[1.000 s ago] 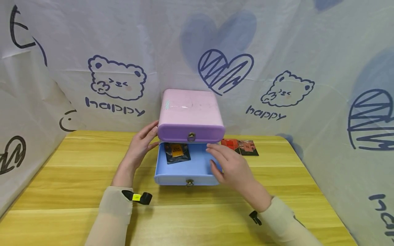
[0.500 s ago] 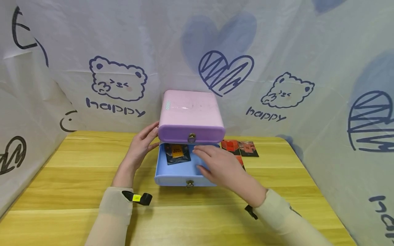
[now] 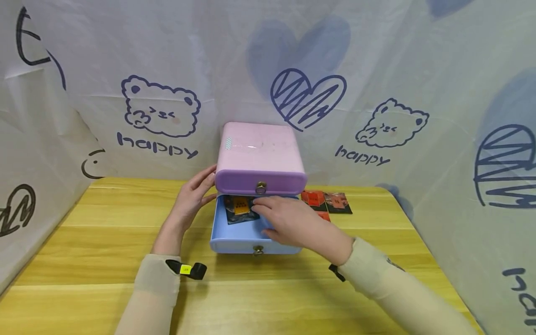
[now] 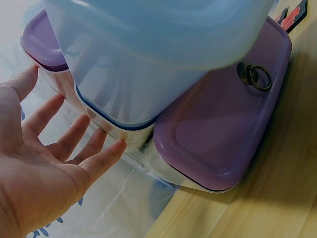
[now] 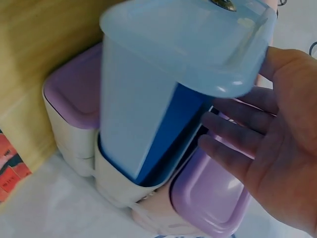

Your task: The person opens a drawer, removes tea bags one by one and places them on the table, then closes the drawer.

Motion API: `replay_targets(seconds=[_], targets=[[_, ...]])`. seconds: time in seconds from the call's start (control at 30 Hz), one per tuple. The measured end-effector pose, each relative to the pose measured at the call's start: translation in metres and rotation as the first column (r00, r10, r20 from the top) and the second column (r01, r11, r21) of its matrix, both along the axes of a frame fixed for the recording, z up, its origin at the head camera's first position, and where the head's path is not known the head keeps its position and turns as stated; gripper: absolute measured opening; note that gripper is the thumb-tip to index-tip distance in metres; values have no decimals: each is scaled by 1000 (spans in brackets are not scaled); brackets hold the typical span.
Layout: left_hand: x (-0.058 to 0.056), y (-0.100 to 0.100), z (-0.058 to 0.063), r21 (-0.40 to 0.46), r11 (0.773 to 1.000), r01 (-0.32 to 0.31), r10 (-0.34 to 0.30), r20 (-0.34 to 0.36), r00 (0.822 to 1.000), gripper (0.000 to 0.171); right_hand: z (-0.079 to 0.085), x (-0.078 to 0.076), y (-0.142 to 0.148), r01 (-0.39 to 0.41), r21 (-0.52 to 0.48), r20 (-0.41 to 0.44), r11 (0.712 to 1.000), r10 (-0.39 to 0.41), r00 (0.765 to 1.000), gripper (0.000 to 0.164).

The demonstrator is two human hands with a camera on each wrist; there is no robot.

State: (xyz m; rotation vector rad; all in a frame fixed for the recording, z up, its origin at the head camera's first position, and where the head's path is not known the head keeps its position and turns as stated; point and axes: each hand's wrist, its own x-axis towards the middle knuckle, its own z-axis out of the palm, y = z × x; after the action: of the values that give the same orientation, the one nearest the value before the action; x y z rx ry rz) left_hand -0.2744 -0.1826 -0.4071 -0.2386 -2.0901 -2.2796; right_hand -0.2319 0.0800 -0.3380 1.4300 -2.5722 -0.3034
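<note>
A small stacked drawer cabinet (image 3: 259,146) with a pink top stands against the backdrop. Its upper purple drawer (image 3: 234,181) is closed, while the blue middle drawer (image 3: 234,245) is pulled out. Inside the blue drawer lies a flat black packet (image 3: 231,218) with an orange label. My left hand (image 3: 186,207) rests its fingertips against the cabinet's left side, fingers spread and extended. Over the blue drawer, my right hand (image 3: 289,222) reaches in with extended fingers; its fingertips are at the packet's right edge. Whether they touch the packet cannot be told.
Several red and black packets (image 3: 337,203) lie on the wooden table (image 3: 251,298) just right of the cabinet. Another purple drawer (image 4: 208,124) sits below the blue one, with a metal ring pull. A printed cloth backdrop (image 3: 234,60) hangs behind and at the sides.
My right hand has moved left over the blue drawer, from its right side to the packet's right edge. The left hand and the cabinet stay in place.
</note>
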Motion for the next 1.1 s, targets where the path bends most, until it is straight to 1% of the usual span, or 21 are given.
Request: replay_targets(seconds=[0.1,0.27,0.47,0.6,0.73,0.9,1.1], targets=[[0,0,-1,4,1000,0,0,-4,1000,54,4,-3,-4,-14,48,19,999,13,1000,60],[0,-1,-1,6,1000,-1,1,-10,1000,54,8,-7,-11,-54,107,21,993,52,998,63],[0,0,0,9,1000,1,0,-12,1000,54,9,-10,-17,-60,180,37,982,54,998,67],[-1,-1,0,8,1000,-1,1,-12,1000,54,8,-14,-21,-81,231,39,970,74,997,68],[-1,-1,-1,8,1000,-2,2,-14,1000,54,6,-18,-25,-96,275,60,957,82,995,67],[-1,-1,0,4,1000,-5,5,-17,1000,54,3,-24,-30,-111,306,83,945,90,992,68],[1,0,0,3,1000,-10,10,-20,1000,53,-4,-32,-36,-117,334,83,935,94,992,77]])
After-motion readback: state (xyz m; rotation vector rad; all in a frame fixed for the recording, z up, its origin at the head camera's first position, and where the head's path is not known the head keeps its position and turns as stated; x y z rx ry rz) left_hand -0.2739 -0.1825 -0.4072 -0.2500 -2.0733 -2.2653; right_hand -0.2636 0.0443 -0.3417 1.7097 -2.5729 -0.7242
